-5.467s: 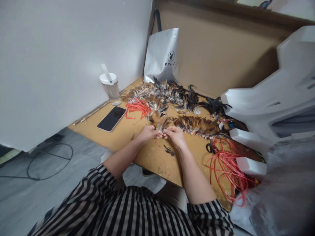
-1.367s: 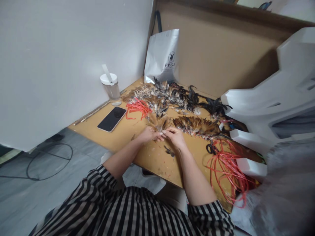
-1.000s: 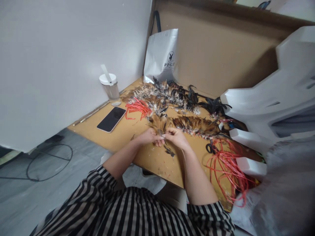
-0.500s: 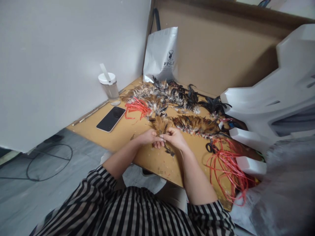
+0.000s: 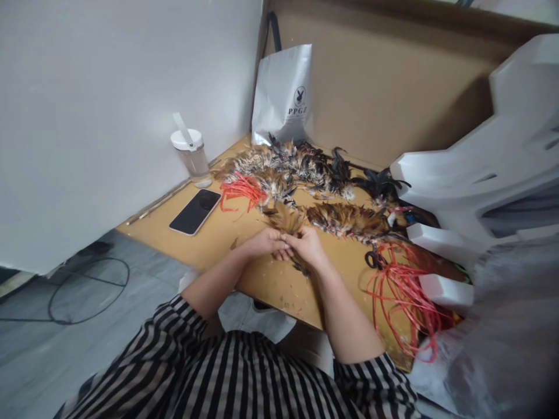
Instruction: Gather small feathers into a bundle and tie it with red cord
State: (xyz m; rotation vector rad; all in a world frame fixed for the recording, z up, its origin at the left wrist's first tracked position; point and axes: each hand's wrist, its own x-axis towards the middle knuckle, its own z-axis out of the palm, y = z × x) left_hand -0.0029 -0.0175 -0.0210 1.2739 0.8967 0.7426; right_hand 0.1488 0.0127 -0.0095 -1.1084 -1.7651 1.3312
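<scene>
Between my two hands a bunch of brown feathers (image 5: 285,217) stands fanned out, tips pointing away from me. My left hand (image 5: 267,241) is closed round its lower end, fingers curled. My right hand (image 5: 307,245) pinches the same end from the other side, and the hands touch each other. The quill ends are hidden by my fingers. Below my right hand a few dark feathers (image 5: 301,267) lie near the table's front. Just beyond my right hand is a long row of brown feathers (image 5: 349,220) with reddish bits along its near edge.
Feather bundles (image 5: 301,163) and cut red strips (image 5: 242,191) lie farther back on the table (image 5: 192,247). A phone (image 5: 195,212), a lidded cup (image 5: 192,157) and a silver bag (image 5: 282,96) stand or lie around. Scissors (image 5: 372,259) and tangled red strips (image 5: 404,291) are at right, by white foam (image 5: 441,291).
My right hand has closed in against my left at the base of the feather bunch, and the fingers overlap more. The view has shifted slightly.
</scene>
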